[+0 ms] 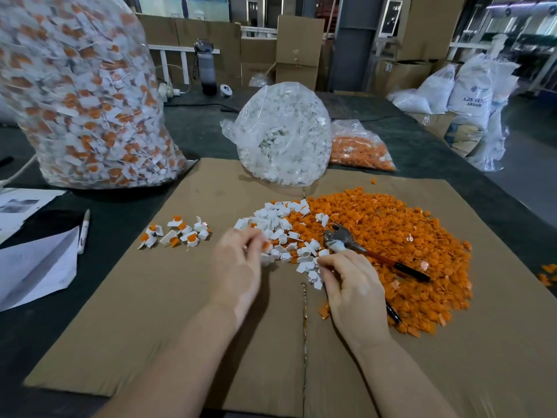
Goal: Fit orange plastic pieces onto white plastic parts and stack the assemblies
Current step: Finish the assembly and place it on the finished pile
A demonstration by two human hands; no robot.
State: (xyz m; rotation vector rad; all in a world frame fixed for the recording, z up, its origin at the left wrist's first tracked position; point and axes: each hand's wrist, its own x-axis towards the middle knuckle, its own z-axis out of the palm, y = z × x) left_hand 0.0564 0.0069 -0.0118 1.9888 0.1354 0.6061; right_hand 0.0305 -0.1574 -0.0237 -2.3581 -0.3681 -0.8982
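A big heap of orange plastic pieces [391,251] covers the right half of a flat cardboard sheet [150,312]. White plastic parts [280,224] lie in a loose pile along its left edge. A small cluster of finished white-and-orange assemblies [177,233] sits further left. My left hand [238,267], blurred, pinches a small orange piece at the white pile's near edge. My right hand [349,285] has its fingers curled at the white parts, pinching one at its fingertips.
Pliers [361,248] with dark handles lie on the orange heap beside my right hand. A large bag of assemblies [81,95] stands back left; bags of white parts [283,134] and orange pieces [358,149] behind. Papers and a marker [83,233] lie left.
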